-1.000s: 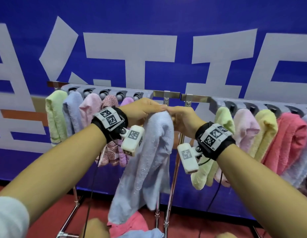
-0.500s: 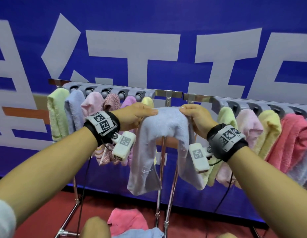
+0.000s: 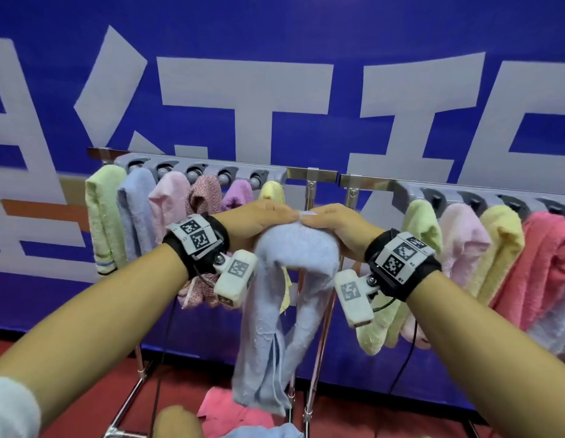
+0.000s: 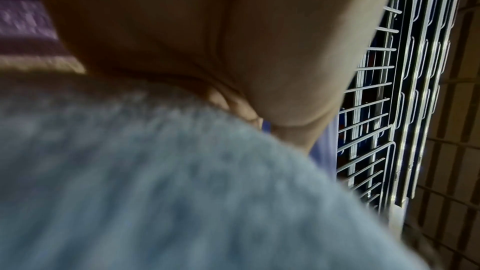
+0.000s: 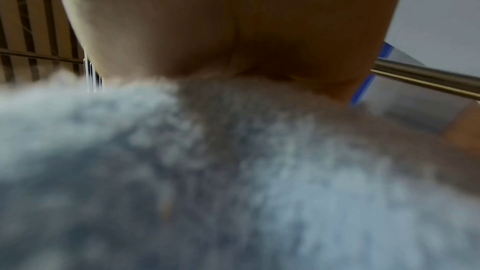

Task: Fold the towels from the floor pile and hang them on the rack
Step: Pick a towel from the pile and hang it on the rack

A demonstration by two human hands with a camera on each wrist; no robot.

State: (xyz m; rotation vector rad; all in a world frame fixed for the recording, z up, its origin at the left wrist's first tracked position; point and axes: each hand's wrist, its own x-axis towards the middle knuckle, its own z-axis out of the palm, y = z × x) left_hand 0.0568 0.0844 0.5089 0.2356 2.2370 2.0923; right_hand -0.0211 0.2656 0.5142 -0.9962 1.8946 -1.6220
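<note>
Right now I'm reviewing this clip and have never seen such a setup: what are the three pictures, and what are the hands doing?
No machine here: a person wears a camera on the head and one on each wrist. The head view looks down the arms at a towel rack before a blue banner. The left hand and right hand meet on top of a light blue towel, gripping it where it drapes; both ends hang down. Coloured towels already hang to either side, such as a green towel and a red towel. More towels lie on the floor. The wrist views, very close and blurred, show palm and blue cloth.
</note>
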